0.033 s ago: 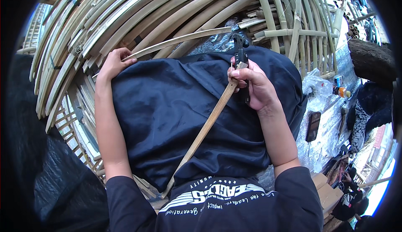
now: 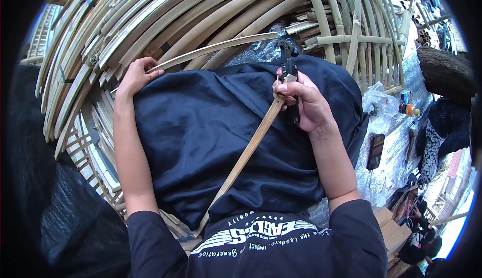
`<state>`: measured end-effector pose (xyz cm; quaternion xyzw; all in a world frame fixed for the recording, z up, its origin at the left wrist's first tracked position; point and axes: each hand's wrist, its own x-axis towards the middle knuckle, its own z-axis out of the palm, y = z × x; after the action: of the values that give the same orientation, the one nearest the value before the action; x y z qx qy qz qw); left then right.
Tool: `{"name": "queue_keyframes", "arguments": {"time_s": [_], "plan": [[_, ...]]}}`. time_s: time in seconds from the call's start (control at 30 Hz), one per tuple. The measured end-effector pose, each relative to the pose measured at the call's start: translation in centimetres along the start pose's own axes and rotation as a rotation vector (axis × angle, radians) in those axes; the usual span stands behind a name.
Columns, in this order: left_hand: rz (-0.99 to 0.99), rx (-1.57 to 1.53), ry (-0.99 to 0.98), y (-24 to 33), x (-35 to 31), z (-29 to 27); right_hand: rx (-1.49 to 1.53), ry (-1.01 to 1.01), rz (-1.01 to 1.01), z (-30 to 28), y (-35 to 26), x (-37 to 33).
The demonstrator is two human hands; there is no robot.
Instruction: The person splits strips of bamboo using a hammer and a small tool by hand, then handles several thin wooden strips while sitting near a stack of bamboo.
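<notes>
My right hand [image 2: 311, 102] is closed around a black metal tool [image 2: 288, 59] with a notched head, whose exact kind I cannot make out. Pinched in the same hand is the upper end of a narrow flat bamboo stick [image 2: 246, 153], with a small dark hole near that end. The stick slants down across the dark cloth [image 2: 201, 122] over my lap toward my shirt. A thin nail-like pin [image 2: 277, 81] shows by the fingertips. Further left, my left hand [image 2: 136, 77] has its fingers curled over the end of a long bamboo strip [image 2: 216, 47] beyond my knees.
Curved bamboo strips [image 2: 211, 7] are stacked ahead and to the left. A bamboo lattice [image 2: 351, 39] stands far right. On silver sheeting [image 2: 386, 177] at the right lie a phone [image 2: 375, 151], a plastic bag [image 2: 380, 102] and an orange bottle [image 2: 412, 111]. A thick log [image 2: 446, 70] lies beyond.
</notes>
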<state>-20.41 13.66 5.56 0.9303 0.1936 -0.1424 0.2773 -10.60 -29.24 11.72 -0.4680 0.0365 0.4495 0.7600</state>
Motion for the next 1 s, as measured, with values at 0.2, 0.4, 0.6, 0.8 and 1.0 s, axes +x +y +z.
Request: {"name": "queue_keyframes", "arguments": {"time_s": [0.2,0.4,0.6,0.8,1.0], "plan": [[-0.008,0.006,-0.015,0.3,0.0,-0.1,0.032,-0.009,-0.002,0.0,0.0,0.0],[-0.015,0.031,-0.012,0.5,-0.3,-0.2,0.031,-0.006,0.000,0.0,0.1,0.0],[-0.092,0.031,-0.085,1.8,-0.6,-0.2,0.039,-0.004,-0.012,0.0,-0.3,-0.2],[0.089,0.109,0.130,2.9,-2.2,-0.8,0.020,-0.021,-0.135,-0.3,-1.4,-0.7],[0.104,-0.038,0.412,2.9,-6.1,-4.0,-0.112,0.006,-0.273,-1.0,-2.8,-2.0]]}}
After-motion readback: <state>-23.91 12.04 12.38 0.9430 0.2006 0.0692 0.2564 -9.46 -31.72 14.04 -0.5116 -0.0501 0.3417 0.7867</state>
